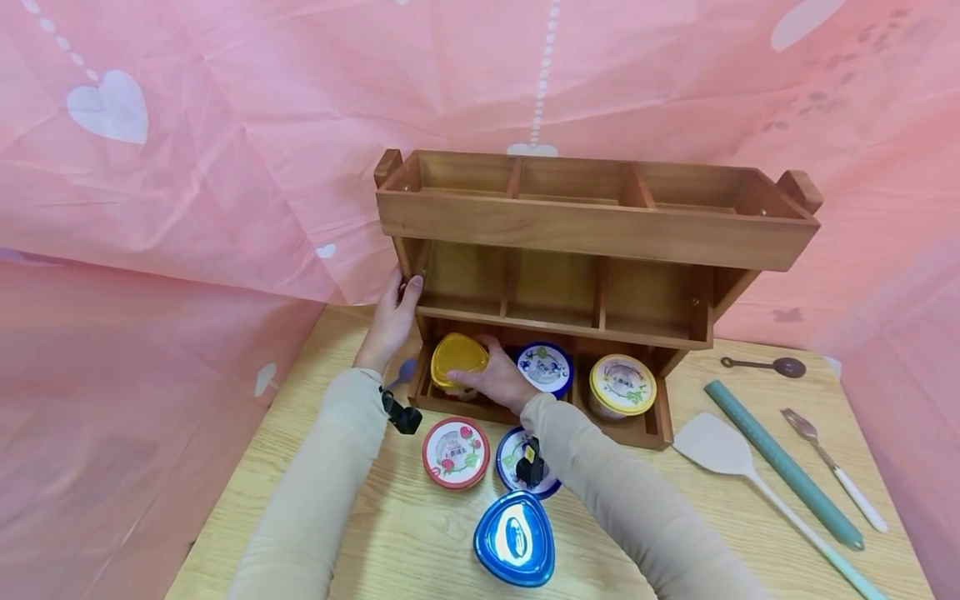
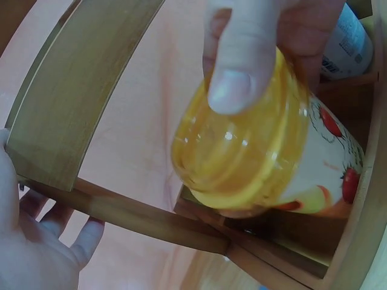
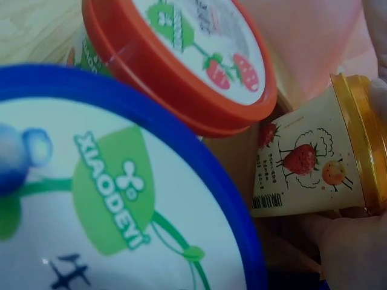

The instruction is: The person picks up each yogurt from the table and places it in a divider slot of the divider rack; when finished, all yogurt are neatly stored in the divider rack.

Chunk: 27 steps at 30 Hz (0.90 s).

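Note:
My right hand (image 1: pixel 501 379) holds a cup with a clear yellow lid (image 1: pixel 456 357) in the left compartment of the wooden rack's bottom tier. Strawberry pictures show on the cup's side in the right wrist view. My left hand (image 1: pixel 390 323) grips the left side of the three-tier wooden rack (image 1: pixel 592 223), its fingers behind the wood in the left wrist view. Beside the cup, in the bottom tier, sit a blue-rimmed tub (image 1: pixel 545 367) in the middle and a yellow-rimmed tub (image 1: pixel 622 383) on the right.
In front of the rack stand a red-rimmed tub (image 1: pixel 455 452), another blue-rimmed tub (image 1: pixel 510 458) partly under my right wrist, and a blue-lidded cup (image 1: pixel 515 540). To the right lie a spatula (image 1: pixel 716 444), a green stick (image 1: pixel 783 462), a fork (image 1: pixel 828 458) and a dark spoon (image 1: pixel 787 367).

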Tool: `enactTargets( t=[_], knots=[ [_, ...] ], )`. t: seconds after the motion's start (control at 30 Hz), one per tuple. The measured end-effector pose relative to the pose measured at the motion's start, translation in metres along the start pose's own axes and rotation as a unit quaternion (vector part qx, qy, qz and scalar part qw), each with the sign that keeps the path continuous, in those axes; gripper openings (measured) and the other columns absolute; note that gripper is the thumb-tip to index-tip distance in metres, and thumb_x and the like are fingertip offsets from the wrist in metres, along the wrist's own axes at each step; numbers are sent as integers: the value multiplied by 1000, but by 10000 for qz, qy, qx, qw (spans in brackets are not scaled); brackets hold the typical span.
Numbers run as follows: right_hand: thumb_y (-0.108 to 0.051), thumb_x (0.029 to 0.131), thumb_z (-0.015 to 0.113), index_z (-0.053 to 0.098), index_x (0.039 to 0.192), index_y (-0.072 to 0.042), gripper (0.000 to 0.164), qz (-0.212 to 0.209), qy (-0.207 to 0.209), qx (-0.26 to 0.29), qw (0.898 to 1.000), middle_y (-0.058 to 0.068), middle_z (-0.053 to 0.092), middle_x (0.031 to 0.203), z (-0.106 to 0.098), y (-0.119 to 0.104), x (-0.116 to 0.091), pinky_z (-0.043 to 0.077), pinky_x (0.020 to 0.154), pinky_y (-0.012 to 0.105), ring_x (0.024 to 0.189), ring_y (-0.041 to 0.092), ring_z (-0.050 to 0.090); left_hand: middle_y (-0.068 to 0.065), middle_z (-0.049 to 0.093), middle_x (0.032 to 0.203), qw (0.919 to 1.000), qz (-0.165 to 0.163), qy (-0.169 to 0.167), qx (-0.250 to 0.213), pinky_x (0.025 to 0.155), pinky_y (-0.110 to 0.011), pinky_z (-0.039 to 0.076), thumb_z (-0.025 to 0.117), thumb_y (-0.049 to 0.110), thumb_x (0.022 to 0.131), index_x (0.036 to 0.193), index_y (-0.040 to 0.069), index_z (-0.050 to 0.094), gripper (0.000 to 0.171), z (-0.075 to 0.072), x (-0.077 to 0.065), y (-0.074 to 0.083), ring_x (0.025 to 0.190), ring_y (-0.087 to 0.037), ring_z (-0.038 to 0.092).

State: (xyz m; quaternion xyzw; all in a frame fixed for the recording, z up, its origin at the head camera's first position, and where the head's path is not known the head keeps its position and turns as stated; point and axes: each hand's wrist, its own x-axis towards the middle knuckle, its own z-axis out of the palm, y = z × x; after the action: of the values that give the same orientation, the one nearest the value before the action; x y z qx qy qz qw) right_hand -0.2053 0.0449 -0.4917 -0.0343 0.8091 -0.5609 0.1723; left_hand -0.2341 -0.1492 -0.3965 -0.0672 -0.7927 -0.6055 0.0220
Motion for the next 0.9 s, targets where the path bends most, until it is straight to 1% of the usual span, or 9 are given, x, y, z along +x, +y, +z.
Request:
enactTargets(
  t=[0.1, 0.2, 0.43, 0.5, 0.63, 0.73, 0.8, 0.9],
  knots=[
    [-35, 81, 81, 31, 147, -12, 86, 65, -11, -158, 9999, 11, 51, 134, 2, 2, 3, 44, 108, 43, 117, 28, 55, -18, 34, 156, 10000, 63, -8, -45, 120, -43, 29, 41, 23, 107, 156, 10, 27, 52, 1, 1, -1, 143, -32, 35],
    [-36, 80, 82, 32, 146, -13, 86, 135, 21, -213, 9997, 11, 52, 134, 2, 5, 4, 44, 108, 43, 117, 29, 55, -18, 34, 156, 10000, 57, -29, -53, 120, -43, 29, 41, 24, 107, 156, 11, 26, 53, 3, 2, -1, 143, -32, 36],
    [-39, 79, 82, 29, 149, -16, 90, 118, -24, -231, 9997, 10, 50, 137, -1, 12, 8, 41, 111, 45, 121, 29, 52, -9, 36, 157, 9996, 260, 99, -41, 119, -43, 30, 42, 38, 106, 156, 23, 27, 54, 8, 20, -38, 142, -27, 37],
    [-41, 80, 81, 27, 151, -17, 92, 57, -58, -236, 9997, 10, 48, 141, -2, 12, 7, 39, 113, 46, 125, 29, 51, -9, 34, 158, 9998, 184, 62, -65, 120, -43, 29, 42, 36, 106, 157, 23, 25, 55, 7, 20, -37, 144, -27, 35],
    [-41, 80, 80, 23, 155, -16, 97, -159, -98, -155, 9997, 8, 37, 153, -6, 12, 0, 31, 118, 49, 138, 30, 41, -11, 28, 161, 9999, 10, -50, -140, 121, -46, 25, 41, 30, 107, 158, 20, 21, 56, 5, 20, -37, 147, -30, 30],
    [-38, 83, 79, 20, 156, -16, 97, -290, -151, -23, 9995, 8, 30, 158, -11, 10, -7, 28, 120, 50, 144, 31, 34, -9, 27, 161, 9998, -57, -60, -161, 122, -46, 24, 41, 31, 107, 158, 22, 21, 56, 3, 19, -38, 147, -29, 29],
    [-36, 85, 78, 19, 156, -17, 94, -345, -186, 41, 9992, 8, 28, 159, -14, 9, -12, 27, 120, 49, 145, 32, 31, -8, 28, 161, 9999, -33, -27, -114, 122, -45, 25, 41, 33, 107, 158, 24, 21, 56, 3, 17, -37, 147, -27, 29],
    [-35, 87, 76, 18, 157, -18, 92, -419, -245, 97, 9988, 9, 25, 161, -19, 6, -19, 23, 122, 48, 148, 32, 26, -7, 30, 160, 9999, 94, 20, -79, 121, -43, 26, 41, 36, 106, 157, 25, 23, 56, 2, 16, -37, 146, -25, 31]
  ],
)
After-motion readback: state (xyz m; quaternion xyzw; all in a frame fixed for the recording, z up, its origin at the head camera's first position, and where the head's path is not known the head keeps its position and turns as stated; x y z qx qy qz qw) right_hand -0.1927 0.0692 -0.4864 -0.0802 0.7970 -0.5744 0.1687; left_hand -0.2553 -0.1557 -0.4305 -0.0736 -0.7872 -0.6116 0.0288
